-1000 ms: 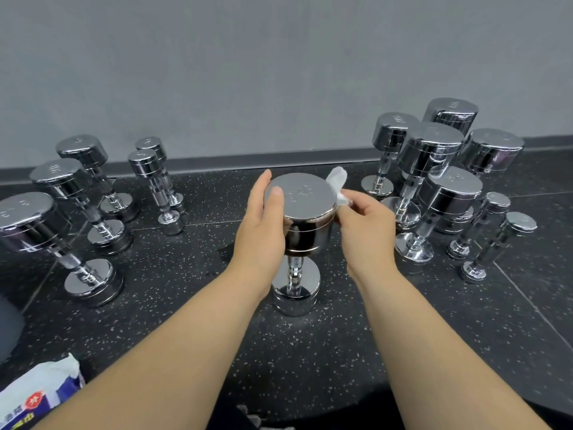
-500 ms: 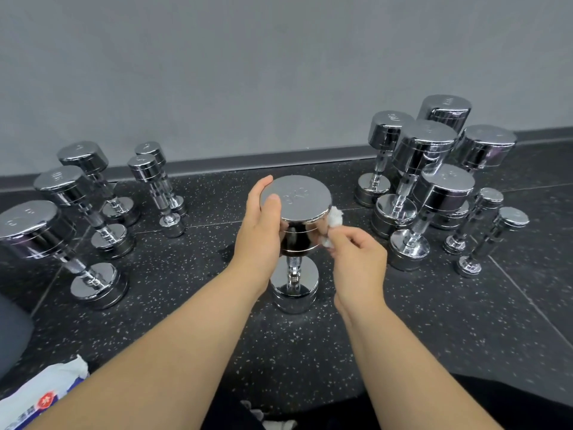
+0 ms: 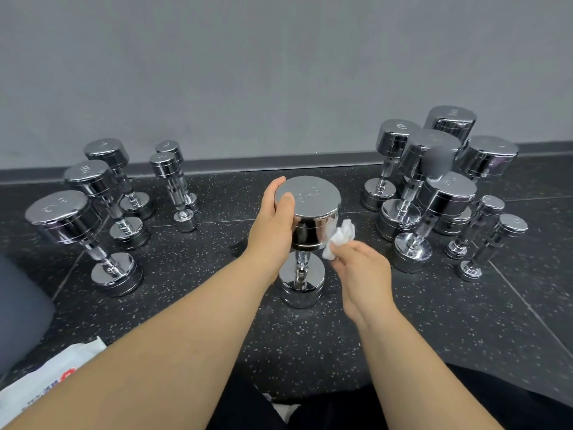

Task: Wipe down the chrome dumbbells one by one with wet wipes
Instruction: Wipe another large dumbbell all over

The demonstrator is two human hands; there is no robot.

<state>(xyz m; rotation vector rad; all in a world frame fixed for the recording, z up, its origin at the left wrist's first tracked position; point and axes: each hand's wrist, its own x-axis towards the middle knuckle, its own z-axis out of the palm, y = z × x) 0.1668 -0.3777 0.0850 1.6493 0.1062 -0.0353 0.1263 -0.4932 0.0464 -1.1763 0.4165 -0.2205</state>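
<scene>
Right hand [image 3: 362, 274] has dropped since a second ago: it was up at the top rim of the centre dumbbell [image 3: 308, 209], now it's low on the right side of the upper head, and the wet wipe [image 3: 341, 237] went with it. Its fingers are pinched on the bunched wipe, which touches the chrome side wall. Left hand [image 3: 273, 225] hasn't shifted: it's curled round the left side of the same head, thumb on the top face, steadying it. The dumbbell stands on end on the dark speckled floor [image 3: 449, 321], mid-frame. Step in hand, as I read it, is wiping the side band of the upper head; the top face looks done, but I can't confirm. Next is probably the knurled handle [image 3: 299, 262] and lower head [image 3: 302, 287], which needs the wipe tucked under the upper head, or the dumbbell tilted or flipped. It looks heavy, so the left-hand grip has to hold. Other dumbbells stand in clusters at frame left [image 3: 66, 218] and right [image 3: 434, 169]. Wipe pack [image 3: 46, 377] sits lower left.
</scene>
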